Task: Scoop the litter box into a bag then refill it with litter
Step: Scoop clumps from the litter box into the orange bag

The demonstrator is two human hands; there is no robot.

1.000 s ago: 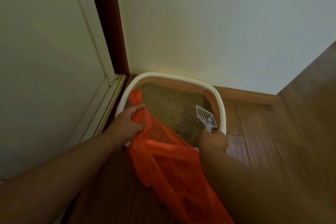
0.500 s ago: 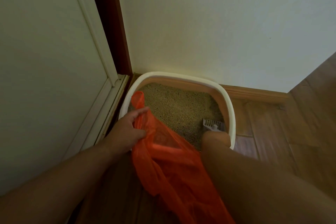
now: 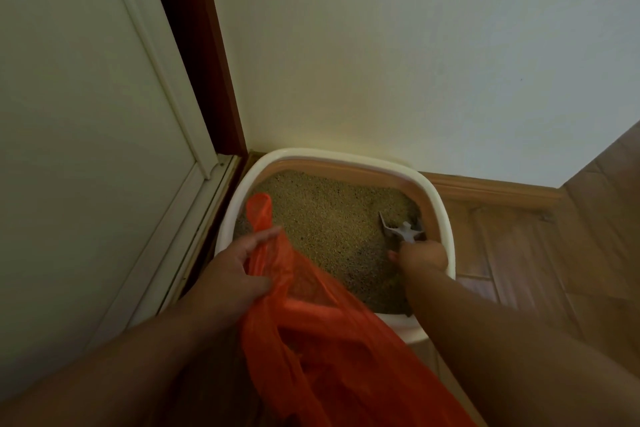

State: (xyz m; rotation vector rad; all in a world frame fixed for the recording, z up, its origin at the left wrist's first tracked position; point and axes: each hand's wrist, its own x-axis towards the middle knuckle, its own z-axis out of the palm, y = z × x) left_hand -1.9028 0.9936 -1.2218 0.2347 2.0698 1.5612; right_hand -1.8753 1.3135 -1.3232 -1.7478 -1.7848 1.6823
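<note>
A white litter box [image 3: 440, 215] with a tan inner wall sits in the room's corner, filled with brown litter [image 3: 332, 218]. My left hand [image 3: 235, 270] grips the edge of an orange plastic bag [image 3: 311, 329], which drapes over the box's near left side. My right hand [image 3: 420, 255] holds the handle of a grey slotted scoop [image 3: 401, 229], whose head is tipped down into the litter at the box's right side. The scoop's front edge is buried in the litter.
A white wall [image 3: 415, 62] stands behind the box. A white door [image 3: 69, 149] with a dark red frame [image 3: 207, 80] stands at the left. Wooden floor [image 3: 536, 270] and a wooden baseboard [image 3: 491, 189] lie to the right.
My right hand turned the scoop from lying flat above the litter to digging down into it at the right side. My left hand keeps holding the bag.
</note>
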